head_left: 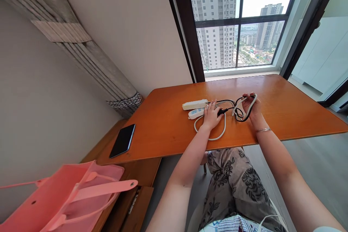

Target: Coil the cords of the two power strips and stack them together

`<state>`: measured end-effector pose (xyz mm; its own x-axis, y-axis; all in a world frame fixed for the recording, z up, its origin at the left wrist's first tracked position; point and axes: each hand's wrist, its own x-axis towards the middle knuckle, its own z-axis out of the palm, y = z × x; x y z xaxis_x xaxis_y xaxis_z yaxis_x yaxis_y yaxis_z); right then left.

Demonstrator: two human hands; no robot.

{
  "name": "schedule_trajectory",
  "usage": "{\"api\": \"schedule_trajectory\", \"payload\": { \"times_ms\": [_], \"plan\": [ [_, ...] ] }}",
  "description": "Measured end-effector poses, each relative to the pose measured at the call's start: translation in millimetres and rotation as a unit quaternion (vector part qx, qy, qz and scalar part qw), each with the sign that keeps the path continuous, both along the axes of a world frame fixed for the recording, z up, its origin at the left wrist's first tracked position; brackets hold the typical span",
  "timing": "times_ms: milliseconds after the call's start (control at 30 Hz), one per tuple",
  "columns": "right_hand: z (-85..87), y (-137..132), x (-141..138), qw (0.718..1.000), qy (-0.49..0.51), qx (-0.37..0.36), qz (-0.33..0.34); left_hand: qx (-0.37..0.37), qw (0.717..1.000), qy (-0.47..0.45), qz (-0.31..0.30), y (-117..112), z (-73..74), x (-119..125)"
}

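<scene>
Trailing a black cord (pixel 240 120) and a white cord (pixel 224 127) across the worktop (pixel 163 123).
Keeping a long cream bar (pixel 194 104) flat and slanting slightly upward to the right, just beside a shorter, rounded white block (pixel 196 113) bearing bluish markings on top, both being partly hidden at the right end; running part of the white cord in a wide loose loop toward the near edge; showing a thick black end piece (pixel 221 112) to the right of the white block; bunching both cords farther right, being held there in uneven, crossing loops.
</scene>
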<state>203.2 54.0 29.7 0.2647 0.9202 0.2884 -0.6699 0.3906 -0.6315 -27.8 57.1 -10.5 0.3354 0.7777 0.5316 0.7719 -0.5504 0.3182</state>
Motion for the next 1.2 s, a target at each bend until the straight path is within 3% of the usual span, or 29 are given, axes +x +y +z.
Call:
{"api": "schedule_trajectory", "payload": {
  "times_ms": [200,400,500,600,733,800,900,967,1100,1167,1200],
  "plan": [
    [-6.1,-5,39,0.993,0.063,0.079,-0.058,0.010,0.999,-0.032,0.031,4,0.6,-3],
    [2.0,-16,51,0.992,0.019,0.042,-0.113,0.019,0.994,-0.068,0.086,4,3.5,-3],
    [9.0,-21,39,0.997,-0.026,0.029,-0.073,0.022,0.993,-0.079,0.086,6,1.9,-5],
    [13.1,-28,22,0.992,-0.119,0.034,0.024,0.031,0.993,-0.085,0.081,8,-2.4,-6],
    [19.6,-45,12,0.946,-0.309,0.004,0.096,0.057,0.990,-0.104,0.078,12,-7.9,-6],
    [28.3,-56,13,0.895,-0.430,0.007,0.115,0.061,0.988,-0.116,0.080,13,-9.0,-6],
    [47.6,-76,11,0.776,-0.611,0.056,0.146,0.059,0.984,-0.143,0.089,14,-8.9,-7],
    [58.6,-91,2,0.672,-0.720,0.110,0.133,0.059,0.981,-0.163,0.090,16,-8.8,-8],
    [58.4,-113,-24,0.413,-0.885,0.211,0.051,0.067,0.973,-0.204,0.081,20,-9.5,-11],
    [48.1,-114,-31,0.312,-0.924,0.220,0.013,0.075,0.968,-0.226,0.080,21,-10.0,-12],
    [42.1,-111,-31,0.277,-0.936,0.217,-0.003,0.079,0.965,-0.237,0.082,22,-10.1,-12]
  ]
}}
